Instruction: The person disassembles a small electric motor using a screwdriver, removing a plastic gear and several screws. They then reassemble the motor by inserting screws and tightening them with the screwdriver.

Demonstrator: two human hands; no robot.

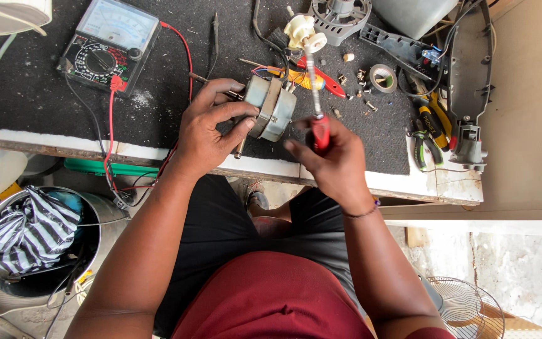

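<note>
The left hand [211, 129] is closed around a small round metal motor [271, 108], holding it at the front edge of the table [409, 185]. The right hand [334, 154] is wrapped tight on a red-handled screwdriver [317, 94], whose thin shiny shaft points at the cream plastic part [302, 31] above the motor. The motor looks partly apart: about 10 tiny loose screws [362, 78] lie on the rough black mat [32, 94]. A meter [111, 44] sits well apart.
</note>
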